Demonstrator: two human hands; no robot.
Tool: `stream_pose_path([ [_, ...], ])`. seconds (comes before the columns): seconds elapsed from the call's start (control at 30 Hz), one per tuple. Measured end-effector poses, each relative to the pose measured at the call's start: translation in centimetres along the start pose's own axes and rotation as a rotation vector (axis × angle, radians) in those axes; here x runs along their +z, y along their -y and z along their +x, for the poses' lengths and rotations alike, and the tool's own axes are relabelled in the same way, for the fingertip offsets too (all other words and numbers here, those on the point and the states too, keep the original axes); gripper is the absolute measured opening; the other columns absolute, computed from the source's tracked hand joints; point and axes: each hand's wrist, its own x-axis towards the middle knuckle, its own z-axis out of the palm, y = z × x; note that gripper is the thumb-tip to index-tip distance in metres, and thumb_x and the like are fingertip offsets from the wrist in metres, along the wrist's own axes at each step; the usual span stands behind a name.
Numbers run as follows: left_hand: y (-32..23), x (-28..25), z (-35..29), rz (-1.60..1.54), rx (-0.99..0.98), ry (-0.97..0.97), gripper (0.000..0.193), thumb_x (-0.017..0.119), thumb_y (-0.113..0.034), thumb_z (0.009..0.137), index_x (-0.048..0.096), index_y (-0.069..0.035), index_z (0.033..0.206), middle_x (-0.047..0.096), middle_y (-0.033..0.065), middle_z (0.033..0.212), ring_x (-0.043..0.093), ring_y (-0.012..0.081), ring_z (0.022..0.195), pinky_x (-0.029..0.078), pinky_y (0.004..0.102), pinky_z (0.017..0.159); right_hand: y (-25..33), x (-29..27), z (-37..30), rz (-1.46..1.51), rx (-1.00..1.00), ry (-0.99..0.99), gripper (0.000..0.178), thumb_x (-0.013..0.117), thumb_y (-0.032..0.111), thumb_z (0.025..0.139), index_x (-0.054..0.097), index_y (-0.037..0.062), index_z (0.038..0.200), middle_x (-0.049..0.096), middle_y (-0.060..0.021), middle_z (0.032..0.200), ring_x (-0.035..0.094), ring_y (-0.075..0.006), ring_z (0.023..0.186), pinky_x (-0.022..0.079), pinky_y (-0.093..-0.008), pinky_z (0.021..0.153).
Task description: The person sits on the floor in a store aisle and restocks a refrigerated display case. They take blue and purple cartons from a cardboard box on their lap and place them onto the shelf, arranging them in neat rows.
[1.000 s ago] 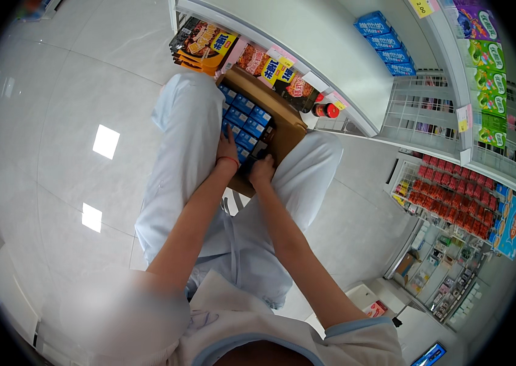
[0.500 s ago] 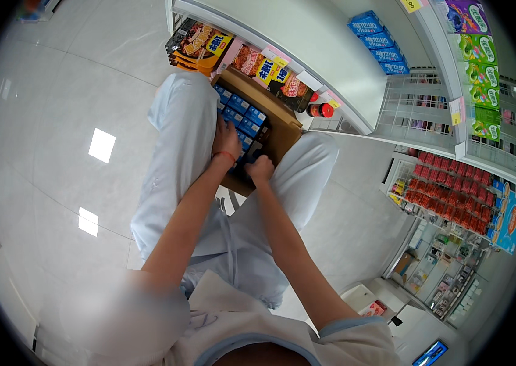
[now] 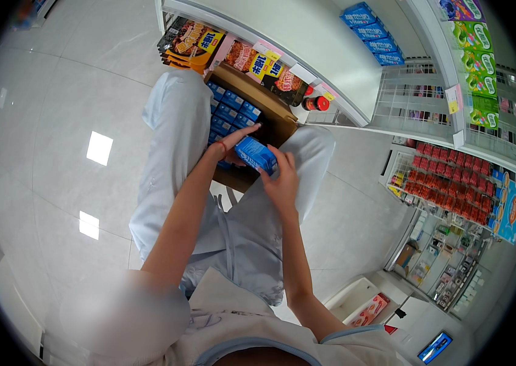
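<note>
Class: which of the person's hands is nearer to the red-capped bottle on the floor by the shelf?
Right. The right hand holds the blue box on the side facing the red-capped bottle; the left hand grips the box's far side, over the cardboard carton.

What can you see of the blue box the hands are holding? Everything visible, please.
The blue box is a small rectangular carton, cardboard by its look, blue with paler printing and a lighter end face. It is closed and looks undamaged. It sits tilted, lifted above the open brown cardboard carton that holds rows of similar blue boxes. The left hand grips its left end and the right hand holds its lower right end. It hangs above the person's lap in pale trousers.
</note>
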Motion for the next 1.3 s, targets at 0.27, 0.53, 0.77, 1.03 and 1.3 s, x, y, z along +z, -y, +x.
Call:
stream_pose_path([
  [0.27, 1.0, -1.1, 2.0, -0.28, 0.434, 0.188, 0.046, 0.06, -0.044, 0.077, 0.058, -0.01, 0.107, 0.059, 0.0075, 0.097, 0.057, 0.0165, 0.09, 0.048, 0.0295, 0.074, 2.2, 1.3, 1.7, 0.072, -0.147, -0.255, 0.06, 0.075, 0.013, 0.063, 0.046, 0.0003, 0.113, 0.047, -0.0153, 0.103, 0.049, -0.0291, 0.098, 0.042, -0.0337, 0.083],
  [0.53, 0.5, -0.9, 1.2, -0.307, 0.745, 0.369, 0.05, 0.053, -0.034, 0.085, 0.042, -0.008, 0.126, 0.05, 0.0108, 0.116, 0.05, 0.0195, 0.106, 0.043, 0.0344, 0.09, 0.6, 2.4, 3.0, 0.431, 0.341, -0.183, 0.063, 0.081, 0.019, 0.056, 0.05, -0.0064, 0.105, 0.057, -0.0155, 0.098, 0.058, -0.0208, 0.088, 0.049, -0.0298, 0.07],
  [0.77, 0.9, -0.8, 2.8, 0.032, 0.59, -0.275, 0.059, 0.062, -0.039, 0.077, 0.046, -0.008, 0.123, 0.048, 0.0114, 0.123, 0.045, 0.0218, 0.112, 0.036, 0.0372, 0.093, -2.3, -3.8, 6.8, 0.2, 0.062, -0.271, 0.064, 0.082, 0.019, 0.051, 0.053, -0.0078, 0.101, 0.06, -0.0131, 0.084, 0.06, -0.0174, 0.072, 0.049, -0.0272, 0.062],
  [1.03, 4.8, -1.5, 3.9, 1.275, 0.255, -0.919, 0.1, 0.073, -0.042, 0.062, 0.014, -0.013, 0.137, 0.005, 0.0211, 0.141, 0.012, 0.037, 0.13, 0.022, 0.0496, 0.101, -9.2, -16.2, 22.2, -0.365, 0.012, -0.593, 0.071, 0.08, 0.039, 0.049, 0.057, -0.0096, 0.096, 0.062, -0.022, 0.086, 0.062, -0.0302, 0.078, 0.048, -0.0356, 0.07],
  [1.3, 4.7, -1.7, 3.3, 1.462, -0.042, -0.85, 0.129, 0.076, -0.049, 0.053, -0.017, -0.017, 0.136, -0.016, 0.0253, 0.139, -0.008, 0.0405, 0.131, 0.009, 0.0513, 0.104, -11.8, -17.4, 27.6, -0.5, 0.251, -0.608, 0.077, 0.078, 0.043, 0.052, 0.051, -0.0065, 0.103, 0.057, -0.0221, 0.098, 0.059, -0.0348, 0.087, 0.049, -0.0391, 0.073],
])
